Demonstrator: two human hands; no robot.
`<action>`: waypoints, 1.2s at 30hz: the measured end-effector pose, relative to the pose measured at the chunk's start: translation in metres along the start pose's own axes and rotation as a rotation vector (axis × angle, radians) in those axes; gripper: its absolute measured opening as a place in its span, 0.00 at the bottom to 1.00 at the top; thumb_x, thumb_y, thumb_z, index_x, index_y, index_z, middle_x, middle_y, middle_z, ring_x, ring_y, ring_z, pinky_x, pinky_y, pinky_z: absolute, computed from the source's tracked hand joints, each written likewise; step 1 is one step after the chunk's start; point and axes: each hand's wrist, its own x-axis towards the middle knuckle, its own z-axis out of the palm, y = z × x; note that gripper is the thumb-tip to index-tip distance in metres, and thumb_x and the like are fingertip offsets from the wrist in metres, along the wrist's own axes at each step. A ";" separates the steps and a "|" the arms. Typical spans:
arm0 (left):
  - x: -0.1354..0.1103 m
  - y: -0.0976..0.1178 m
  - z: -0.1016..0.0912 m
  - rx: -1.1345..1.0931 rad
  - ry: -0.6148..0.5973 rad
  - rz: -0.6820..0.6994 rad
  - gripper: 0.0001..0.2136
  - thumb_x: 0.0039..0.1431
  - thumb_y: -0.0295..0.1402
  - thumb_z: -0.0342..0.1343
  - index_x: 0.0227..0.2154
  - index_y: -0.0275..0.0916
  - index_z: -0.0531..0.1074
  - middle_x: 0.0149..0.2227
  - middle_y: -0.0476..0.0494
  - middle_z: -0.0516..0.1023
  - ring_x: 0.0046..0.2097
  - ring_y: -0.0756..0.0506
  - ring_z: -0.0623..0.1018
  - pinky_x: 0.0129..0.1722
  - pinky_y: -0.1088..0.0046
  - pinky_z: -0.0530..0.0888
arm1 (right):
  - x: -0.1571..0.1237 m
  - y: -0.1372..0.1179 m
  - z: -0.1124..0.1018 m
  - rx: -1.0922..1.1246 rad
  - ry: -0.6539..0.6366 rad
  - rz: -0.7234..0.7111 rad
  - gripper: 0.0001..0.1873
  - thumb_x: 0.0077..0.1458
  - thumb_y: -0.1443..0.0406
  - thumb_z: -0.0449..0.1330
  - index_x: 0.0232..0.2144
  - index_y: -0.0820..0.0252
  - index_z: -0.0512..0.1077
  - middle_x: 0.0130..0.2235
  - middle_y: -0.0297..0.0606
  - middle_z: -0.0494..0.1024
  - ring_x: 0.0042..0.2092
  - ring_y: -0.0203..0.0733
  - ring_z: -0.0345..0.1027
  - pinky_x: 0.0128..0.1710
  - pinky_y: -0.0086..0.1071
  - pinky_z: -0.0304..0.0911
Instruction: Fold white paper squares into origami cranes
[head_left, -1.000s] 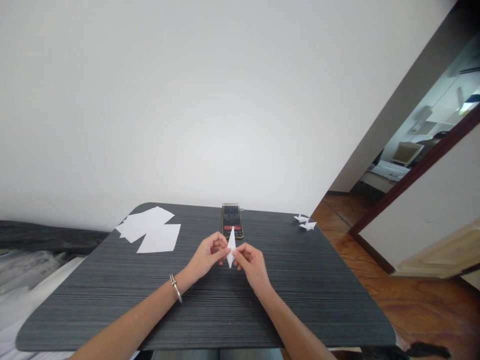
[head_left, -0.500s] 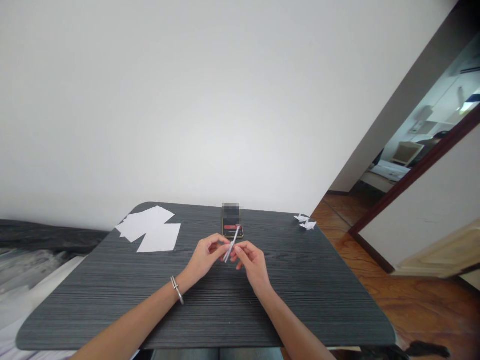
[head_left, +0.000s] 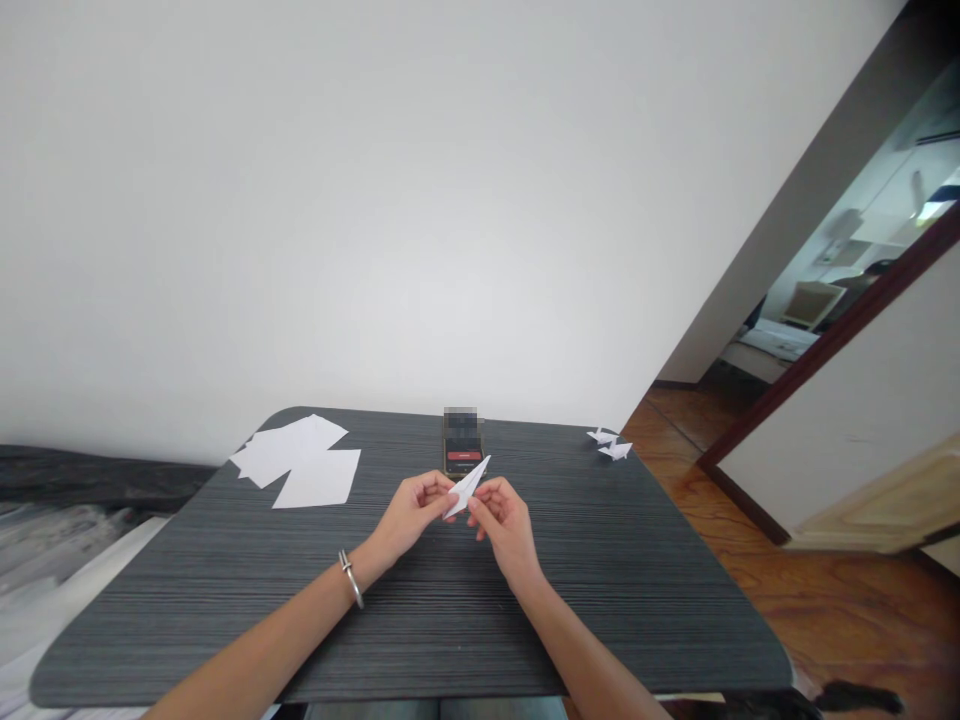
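Observation:
A small folded piece of white paper (head_left: 468,484), narrow and pointed at its far end, is held above the middle of the table. My left hand (head_left: 418,505) pinches its left edge between thumb and fingers. On the other side, my right hand (head_left: 504,520) grips the lower right edge with thumb and fingertips. A crease line runs lengthwise along the paper's upward face. Just behind the paper lies a phone (head_left: 463,445), its lower end partly covered by the paper and my fingers.
Several loose white paper sheets (head_left: 319,475) overlap at the left of the dark table (head_left: 637,600). Folded paper birds (head_left: 616,451) stand near the back right corner. A white wall (head_left: 465,220) rises behind the table, and a wooden floor (head_left: 825,580) shows at right.
The folded paper has turned from edge-on to showing its broad, creased face. Both hands keep hold of it in nearly the same place.

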 end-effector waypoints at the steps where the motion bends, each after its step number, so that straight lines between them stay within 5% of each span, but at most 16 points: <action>1: 0.000 0.000 0.000 0.003 -0.001 -0.003 0.09 0.49 0.35 0.56 0.27 0.32 0.68 0.23 0.49 0.72 0.25 0.52 0.70 0.27 0.76 0.65 | 0.000 0.000 0.000 -0.008 -0.002 -0.003 0.07 0.46 0.64 0.59 0.28 0.60 0.63 0.24 0.31 0.70 0.23 0.32 0.63 0.15 0.21 0.55; 9: -0.001 0.001 0.001 0.134 0.000 -0.013 0.09 0.46 0.34 0.59 0.23 0.31 0.71 0.23 0.48 0.73 0.27 0.51 0.69 0.29 0.76 0.64 | 0.000 -0.002 -0.001 -0.065 0.002 -0.016 0.06 0.45 0.63 0.59 0.25 0.60 0.66 0.23 0.32 0.70 0.25 0.34 0.63 0.16 0.22 0.55; 16: 0.000 0.000 0.000 0.089 -0.011 0.025 0.09 0.49 0.34 0.57 0.31 0.33 0.70 0.28 0.46 0.74 0.30 0.50 0.72 0.33 0.73 0.67 | 0.000 -0.003 -0.002 -0.113 0.009 0.000 0.05 0.45 0.64 0.60 0.25 0.62 0.69 0.24 0.34 0.73 0.25 0.34 0.64 0.18 0.23 0.57; 26: -0.001 0.001 -0.001 0.031 -0.007 0.015 0.10 0.48 0.33 0.57 0.32 0.33 0.70 0.23 0.50 0.72 0.25 0.52 0.70 0.27 0.76 0.68 | 0.000 -0.003 -0.001 0.030 -0.058 0.024 0.07 0.45 0.65 0.61 0.30 0.62 0.71 0.28 0.35 0.75 0.27 0.35 0.68 0.22 0.25 0.61; 36: -0.002 0.003 0.000 -0.017 -0.014 -0.022 0.09 0.48 0.33 0.58 0.30 0.33 0.70 0.24 0.49 0.73 0.26 0.51 0.71 0.28 0.75 0.69 | 0.001 -0.004 0.001 0.082 -0.026 0.051 0.06 0.42 0.65 0.63 0.24 0.61 0.70 0.22 0.32 0.73 0.23 0.34 0.64 0.23 0.26 0.61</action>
